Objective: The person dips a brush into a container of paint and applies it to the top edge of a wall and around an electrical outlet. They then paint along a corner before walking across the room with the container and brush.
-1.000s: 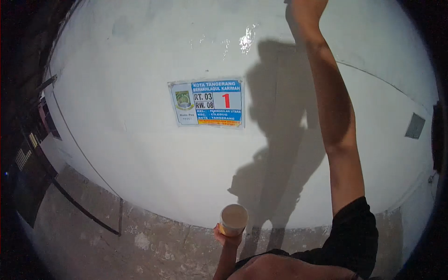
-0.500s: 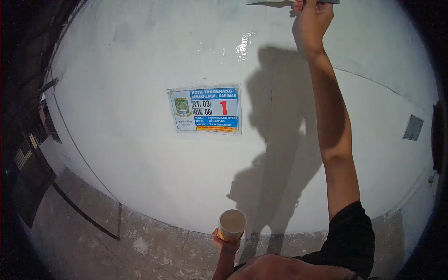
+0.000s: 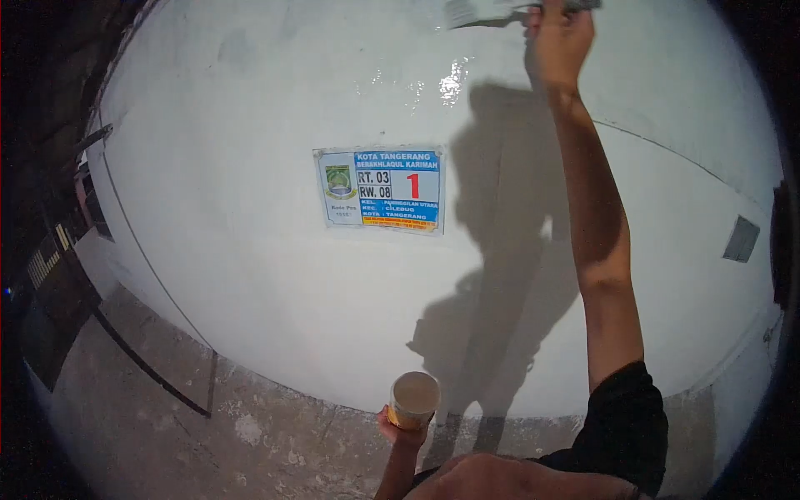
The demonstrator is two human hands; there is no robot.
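Note:
My right hand [image 3: 562, 42] is raised high against the white wall [image 3: 275, 292], its fingers closed around a wide, flat paintbrush [image 3: 475, 12]. The brush's pale head points left, and the top of the frame cuts off part of it. Low in front of my body, my left hand [image 3: 403, 433] grips a cup [image 3: 414, 398] from below and the side. Pale, beige-grey paint fills part of this cup, which has a yellowish marking on its side. Wet, shiny spots [image 3: 452, 82] glisten on the wall below and left of the brush.
A blue and white address sign [image 3: 382, 190] is fixed to the wall under the wet spots. A small grey plate [image 3: 741, 239] sits at the far right. Rough concrete floor [image 3: 250, 425] runs along the wall's foot. My shadow falls across the wall's middle.
The brush has tilted, so more of its flat head shows now. My view has turned slightly, shifting the sign to the right. The cup stays in my left hand.

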